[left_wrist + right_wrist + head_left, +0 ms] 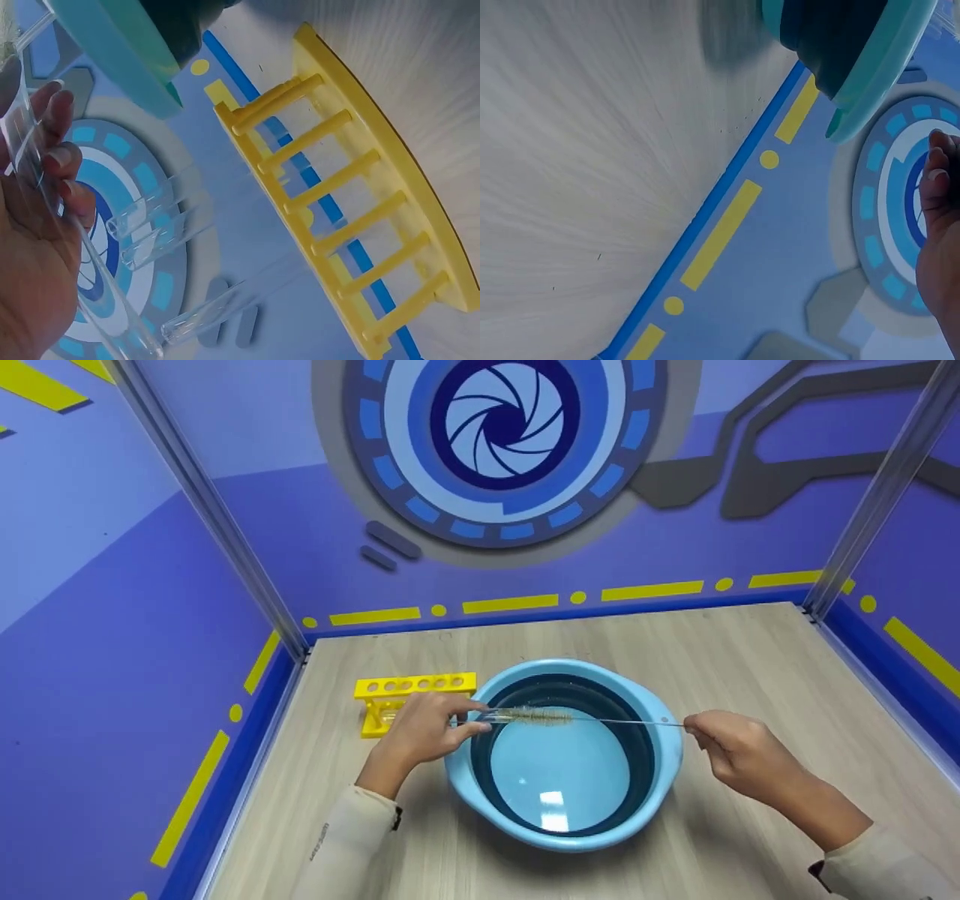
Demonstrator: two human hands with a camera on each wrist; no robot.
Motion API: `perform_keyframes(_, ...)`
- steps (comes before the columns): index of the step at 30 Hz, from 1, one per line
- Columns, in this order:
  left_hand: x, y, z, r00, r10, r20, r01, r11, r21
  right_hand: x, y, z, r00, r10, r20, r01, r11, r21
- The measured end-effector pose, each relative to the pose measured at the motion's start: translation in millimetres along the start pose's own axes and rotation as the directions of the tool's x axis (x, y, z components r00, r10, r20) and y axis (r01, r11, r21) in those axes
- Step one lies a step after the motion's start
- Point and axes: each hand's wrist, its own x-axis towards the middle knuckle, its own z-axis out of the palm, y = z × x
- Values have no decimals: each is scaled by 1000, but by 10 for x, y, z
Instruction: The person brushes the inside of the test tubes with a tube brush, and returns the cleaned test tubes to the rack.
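Observation:
In the head view my left hand (431, 727) grips a clear glass test tube (491, 717), held level over the left rim of a blue basin (670, 750). The tube's closed end shows below the palm in the left wrist view, with the fingers curled round its middle. A test tube brush (544, 716) lies in line with the tube, its tan bristles at the mouth and seemingly partly inside. My right hand (750, 750) pinches the far end of the brush's thin wire handle, right of the basin. The right wrist view shows that hand (941, 217) only partly.
Behind my left hand stands a yellow test tube rack (415, 684) with several clear tubes (217, 300) in it. Water with bright reflections seems to fill the basin's bottom. Printed panels (450, 577) wall the wooden table (750, 660) at the back and sides.

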Motion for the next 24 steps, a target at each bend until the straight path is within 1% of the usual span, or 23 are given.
perform_keyframes(3, -6, 11, -3, 1000, 0, 1, 0, 1000, -3, -11, 4, -7, 1000, -15, -8, 15, 1000, -14)
perform_keyframes(6, -10, 22, 17, 1000, 7, -14, -7, 1000, -21, -28, -5, -2, 1000, 9, -19, -8, 1000, 15)
perform_keyframes(9, -25, 35, 67, 1000, 16, -26, -17, 998, -56, -71, -28, -10, 996, 91, 10, -92, 992, 81)
perform_keyframes(11, -24, 42, 101, 999, 20, -32, -22, 997, -72, -90, -32, -27, 985, 167, 42, -171, 975, 144)
perform_keyframes(15, -35, 55, 157, 999, 14, -43, -17, 997, -71, -106, -46, -60, 951, 287, 114, -307, 915, 260)
perform_keyframes(19, -55, 75, 181, 999, 12, -53, -15, 999, -52, -109, -85, -99, 919, 342, 195, -390, 858, 335)
perform_keyframes(20, -56, 81, 185, 998, 13, -55, -16, 999, -50, -109, -94, -108, 909, 355, 217, -413, 838, 357)
perform_keyframes(22, -47, 98, 186, 998, 16, -59, -18, 999, -30, -103, -108, -125, 887, 381, 260, -459, 789, 409)
perform_keyframes(24, -29, 115, 186, 998, 22, -60, -23, 1000, -10, -84, -107, -141, 865, 404, 299, -502, 728, 467)
